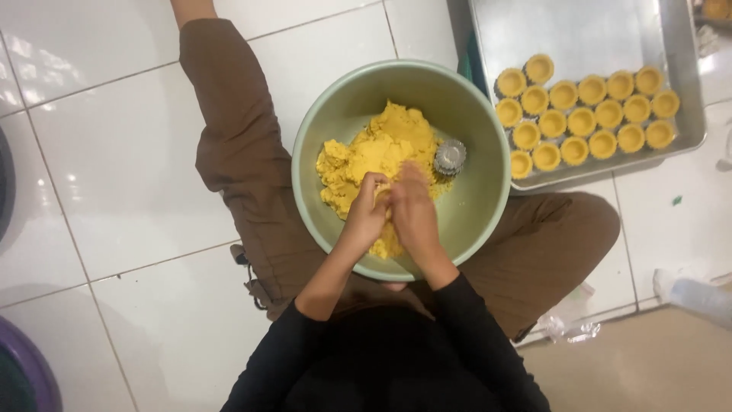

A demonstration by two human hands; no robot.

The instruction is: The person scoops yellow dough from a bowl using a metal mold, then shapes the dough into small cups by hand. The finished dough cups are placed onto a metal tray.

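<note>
A pale green bowl (480, 206) rests on my lap and holds a mound of yellow dough (374, 152). A small fluted metal tart mould (450, 156) lies in the bowl at the right of the dough. My left hand (367, 212) and my right hand (414, 212) meet over the near part of the bowl, fingers curled together around a small piece of yellow dough between them. What exactly sits inside the fingers is mostly hidden.
A metal baking tray (579, 30) lies on the white tiled floor at the upper right, with several dough-lined tart moulds (583, 122) in rows. A purple basin edge (30, 374) shows at the lower left. Crumpled clear plastic (568, 324) lies by my right knee.
</note>
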